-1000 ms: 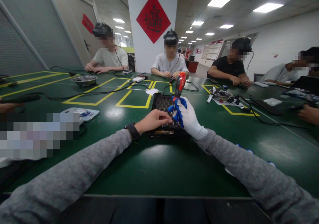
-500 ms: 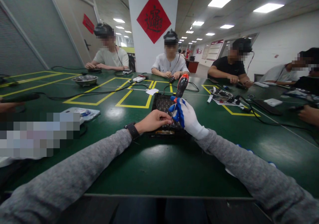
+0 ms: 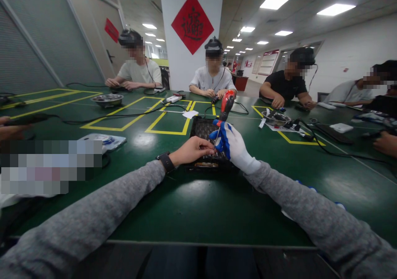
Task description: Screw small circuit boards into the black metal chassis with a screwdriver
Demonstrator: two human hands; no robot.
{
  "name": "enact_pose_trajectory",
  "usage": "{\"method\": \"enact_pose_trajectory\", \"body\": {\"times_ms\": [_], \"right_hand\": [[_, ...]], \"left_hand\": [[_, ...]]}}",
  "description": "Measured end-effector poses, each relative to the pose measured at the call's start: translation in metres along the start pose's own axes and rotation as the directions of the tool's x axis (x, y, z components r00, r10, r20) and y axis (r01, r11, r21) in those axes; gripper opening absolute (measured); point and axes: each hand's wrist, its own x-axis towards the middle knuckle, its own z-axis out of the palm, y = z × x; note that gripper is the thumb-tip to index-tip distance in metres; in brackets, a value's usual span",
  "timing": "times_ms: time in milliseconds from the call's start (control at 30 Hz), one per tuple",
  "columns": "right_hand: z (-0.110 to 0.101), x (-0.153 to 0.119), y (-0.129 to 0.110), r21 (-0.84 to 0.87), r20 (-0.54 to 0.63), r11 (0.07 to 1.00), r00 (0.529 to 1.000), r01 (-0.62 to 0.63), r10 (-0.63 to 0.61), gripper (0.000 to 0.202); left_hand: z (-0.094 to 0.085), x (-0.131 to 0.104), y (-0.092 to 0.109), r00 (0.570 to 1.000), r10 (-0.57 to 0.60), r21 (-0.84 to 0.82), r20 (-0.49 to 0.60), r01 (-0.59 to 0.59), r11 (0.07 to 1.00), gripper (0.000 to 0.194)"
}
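My right hand [image 3: 237, 146], in a white glove with blue coating, is closed around a screwdriver [image 3: 228, 104] with a red and black handle. The screwdriver stands steeply tilted, handle up, its thin shaft pointing down to my left fingertips. My left hand [image 3: 192, 149] is bare and wears a dark watch. Its thumb and forefinger are pinched at the screwdriver's tip; whatever they hold is too small to make out. Both hands are over a shallow black case [image 3: 200, 127] with a shiny, patterned inside. My hands hide much of that case.
A metal bowl [image 3: 107, 100] stands at the back left, and a second dish [image 3: 277, 116] with cables lies to the right. A flat plastic packet [image 3: 104, 141] is on my left. White paper [image 3: 190, 114] lies behind the case. Co-workers sit around the green table [image 3: 192, 212].
The whole view has shifted slightly. My hands and the screwdriver keep nearly the same pose over the black case.
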Motion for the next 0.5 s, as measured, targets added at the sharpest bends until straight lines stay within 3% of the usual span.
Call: {"method": "enact_pose_trajectory", "body": {"times_ms": [200, 500], "right_hand": [[-0.0001, 0.0, 0.0014, 0.019, 0.007, 1.0, 1.0, 0.019, -0.019, 0.042], [0.0001, -0.0027, -0.0006, 0.007, -0.007, 0.998, 0.998, 0.066, -0.066, 0.04]], "left_hand": [[-0.0007, 0.0013, -0.0005, 0.999, 0.012, 0.01, 0.045, -0.012, 1.0, 0.027], [0.0039, 0.0019, 0.0004, 1.0, -0.02, -0.107, -0.018, 0.017, 0.994, 0.029]]}}
